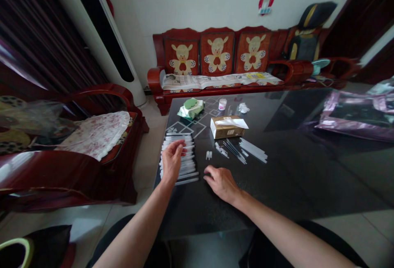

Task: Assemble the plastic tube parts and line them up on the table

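Note:
My left hand (pixel 172 159) is over a row of white, translucent plastic tubes (pixel 186 172) laid side by side on the dark table. Its thumb and fingers are apart, and no held item shows. To the right, my right hand (pixel 224 182) rests low at the tabletop with its fingers curled inward; whatever they may hold is hidden. Just beyond it stand a few small white pieces (pixel 209 155). Farther off lie more small white pieces (pixel 221 150), several thin dark rods (pixel 235 152) and a bundle of white tubes (pixel 254 150).
A gold cardboard box (pixel 228 130) with a white sheet on top sits mid-table. Behind it are a green wipes pack (pixel 191 108), a small white jar (pixel 222 104) and crumpled tissue (pixel 243 108). Purple plastic packaging (pixel 326 110) lies at right. A wooden sofa (pixel 158 54) stands beyond.

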A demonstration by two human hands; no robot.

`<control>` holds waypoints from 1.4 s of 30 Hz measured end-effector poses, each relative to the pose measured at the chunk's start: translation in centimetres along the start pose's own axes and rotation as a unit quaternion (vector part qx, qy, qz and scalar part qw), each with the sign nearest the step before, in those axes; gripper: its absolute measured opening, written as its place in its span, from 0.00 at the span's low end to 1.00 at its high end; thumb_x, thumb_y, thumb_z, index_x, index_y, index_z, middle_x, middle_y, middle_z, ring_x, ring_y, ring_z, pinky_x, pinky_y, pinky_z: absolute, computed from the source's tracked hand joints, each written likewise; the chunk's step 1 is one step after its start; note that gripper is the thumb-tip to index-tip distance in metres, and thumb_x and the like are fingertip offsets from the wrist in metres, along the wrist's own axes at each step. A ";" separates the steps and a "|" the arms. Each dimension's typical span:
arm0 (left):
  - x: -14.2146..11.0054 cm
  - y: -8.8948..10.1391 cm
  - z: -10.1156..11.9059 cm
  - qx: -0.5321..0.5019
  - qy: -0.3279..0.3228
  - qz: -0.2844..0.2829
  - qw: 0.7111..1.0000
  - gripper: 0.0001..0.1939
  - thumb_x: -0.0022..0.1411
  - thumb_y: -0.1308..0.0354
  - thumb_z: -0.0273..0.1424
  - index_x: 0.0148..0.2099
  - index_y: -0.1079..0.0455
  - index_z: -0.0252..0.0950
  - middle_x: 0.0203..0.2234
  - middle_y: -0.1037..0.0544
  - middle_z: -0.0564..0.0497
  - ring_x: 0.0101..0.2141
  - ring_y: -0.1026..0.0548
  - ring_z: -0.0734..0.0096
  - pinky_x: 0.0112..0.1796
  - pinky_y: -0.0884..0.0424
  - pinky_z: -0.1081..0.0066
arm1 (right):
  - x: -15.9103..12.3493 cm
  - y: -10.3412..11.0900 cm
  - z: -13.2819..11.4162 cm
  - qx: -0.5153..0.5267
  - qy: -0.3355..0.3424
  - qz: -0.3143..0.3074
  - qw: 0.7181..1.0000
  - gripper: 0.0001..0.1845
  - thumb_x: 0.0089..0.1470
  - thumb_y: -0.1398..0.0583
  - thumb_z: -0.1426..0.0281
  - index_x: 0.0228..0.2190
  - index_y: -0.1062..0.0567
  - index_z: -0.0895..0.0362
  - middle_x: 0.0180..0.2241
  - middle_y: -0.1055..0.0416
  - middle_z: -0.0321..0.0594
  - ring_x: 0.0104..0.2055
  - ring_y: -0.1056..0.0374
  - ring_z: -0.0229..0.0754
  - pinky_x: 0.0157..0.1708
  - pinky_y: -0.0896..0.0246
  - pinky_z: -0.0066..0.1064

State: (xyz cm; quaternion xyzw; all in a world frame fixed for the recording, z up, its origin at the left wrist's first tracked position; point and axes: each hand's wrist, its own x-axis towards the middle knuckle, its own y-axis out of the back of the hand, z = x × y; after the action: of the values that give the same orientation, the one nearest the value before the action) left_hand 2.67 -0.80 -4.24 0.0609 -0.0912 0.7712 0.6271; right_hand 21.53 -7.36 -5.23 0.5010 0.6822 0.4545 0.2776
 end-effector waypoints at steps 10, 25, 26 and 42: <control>-6.3 -4.8 -0.6 0.026 0.072 -0.221 0.972 0.14 0.59 0.44 0.36 0.44 0.26 0.34 0.30 0.23 0.46 0.28 0.25 0.70 0.27 0.29 0.73 | -0.4 6.7 12.0 -0.108 -0.244 0.072 0.961 0.10 0.53 0.44 0.70 0.28 0.21 0.54 0.30 0.23 0.41 0.35 0.28 0.44 0.30 0.43 0.30; -6.5 -4.9 -1.5 0.059 0.081 -0.240 0.966 0.13 0.60 0.44 0.36 0.43 0.26 0.35 0.29 0.22 0.47 0.26 0.25 0.70 0.28 0.28 0.71 | -0.2 5.5 12.3 -0.173 -0.201 0.014 0.964 0.08 0.53 0.40 0.65 0.32 0.24 0.57 0.32 0.23 0.46 0.37 0.26 0.48 0.31 0.42 0.31; -6.4 -5.0 -1.4 0.055 0.084 -0.237 0.966 0.13 0.59 0.44 0.36 0.43 0.25 0.35 0.29 0.22 0.47 0.26 0.25 0.70 0.27 0.28 0.72 | -0.2 5.4 12.2 -0.182 -0.198 0.010 0.963 0.08 0.54 0.41 0.66 0.33 0.24 0.57 0.32 0.23 0.47 0.37 0.26 0.49 0.31 0.42 0.31; -6.0 -4.9 -1.5 0.040 0.090 -0.224 0.970 0.14 0.59 0.43 0.37 0.43 0.26 0.34 0.29 0.23 0.47 0.27 0.25 0.70 0.28 0.29 0.72 | -0.2 6.0 12.3 -0.142 -0.232 0.026 0.962 0.08 0.52 0.42 0.73 0.24 0.23 0.57 0.30 0.23 0.48 0.36 0.26 0.49 0.29 0.42 0.30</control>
State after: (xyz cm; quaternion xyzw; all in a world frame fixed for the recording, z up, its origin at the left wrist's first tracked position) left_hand 8.72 -5.20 -6.67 0.0350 0.0122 0.6161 0.7868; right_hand 34.45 -2.81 -5.21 0.5655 0.5146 0.4248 0.4847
